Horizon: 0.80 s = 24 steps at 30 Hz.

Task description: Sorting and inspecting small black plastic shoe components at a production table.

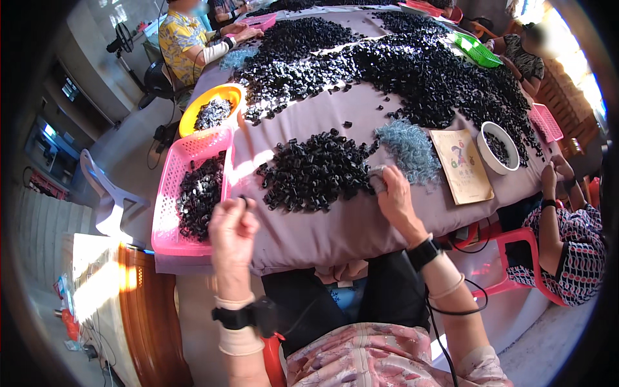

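My left hand [233,226], slightly blurred, is closed with a small black plastic piece [245,202] at its fingertips, beside a pink basket [166,213]. That basket holds many similar black pieces [200,200]. My right hand [396,200] is bent closed at the right edge of a pile of small black plastic pieces [316,171]. Something greyish [378,179] shows at its fingertips; whether it is held or worn on a finger I cannot tell. Just beyond that hand lies a heap of clear bluish plastic pieces [409,151].
A yellow bowl [186,122], a booklet [464,169] and a white bowl [512,145] stand around the pile on the cloth-covered table [309,235]. A large black heap [412,71] spreads beyond. Other people [184,39] sit along both sides. A cable [445,345] hangs by my right arm.
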Each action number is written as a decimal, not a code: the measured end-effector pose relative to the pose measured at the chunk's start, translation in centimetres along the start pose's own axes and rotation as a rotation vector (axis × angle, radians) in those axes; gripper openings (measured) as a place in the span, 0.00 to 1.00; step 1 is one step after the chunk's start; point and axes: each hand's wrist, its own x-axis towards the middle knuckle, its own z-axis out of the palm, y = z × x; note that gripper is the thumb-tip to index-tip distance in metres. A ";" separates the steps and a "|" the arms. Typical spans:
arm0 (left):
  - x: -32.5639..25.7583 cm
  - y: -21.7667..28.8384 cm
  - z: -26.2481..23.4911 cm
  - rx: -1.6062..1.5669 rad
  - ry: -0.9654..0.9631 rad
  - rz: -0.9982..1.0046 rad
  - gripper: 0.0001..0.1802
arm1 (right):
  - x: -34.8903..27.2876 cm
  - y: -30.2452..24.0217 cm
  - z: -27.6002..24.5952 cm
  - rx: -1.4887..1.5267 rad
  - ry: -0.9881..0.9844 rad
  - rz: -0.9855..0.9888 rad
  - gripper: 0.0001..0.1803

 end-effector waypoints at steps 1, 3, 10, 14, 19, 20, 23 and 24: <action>0.9 1.1 -0.6 -0.004 -0.002 0.048 0.02 | 0.4 1.9 -0.1 -0.081 -0.014 -0.023 0.08; 2.1 3.4 -1.7 0.009 0.096 0.090 0.05 | 1.2 3.6 0.6 -0.147 -0.030 -0.056 0.11; 1.2 1.0 0.5 0.069 0.044 0.093 0.04 | 2.9 3.8 0.5 -0.292 -0.214 -0.022 0.07; -0.1 -3.9 3.2 0.188 -0.119 -0.075 0.02 | 2.5 3.1 0.8 -0.381 -0.229 -0.105 0.07; -1.1 -10.1 4.5 0.393 -0.299 -0.195 0.05 | 2.3 2.9 0.3 -0.376 -0.283 -0.049 0.09; -1.1 -11.0 4.4 0.430 -0.326 -0.194 0.04 | 2.4 3.1 0.0 -0.339 -0.278 -0.031 0.10; -1.3 -12.2 4.0 0.514 -0.344 -0.205 0.04 | 2.3 3.4 -0.7 -0.224 -0.247 -0.012 0.13; -1.4 -12.2 4.1 0.526 -0.346 -0.198 0.04 | 2.2 3.3 -0.8 -0.146 -0.221 -0.007 0.15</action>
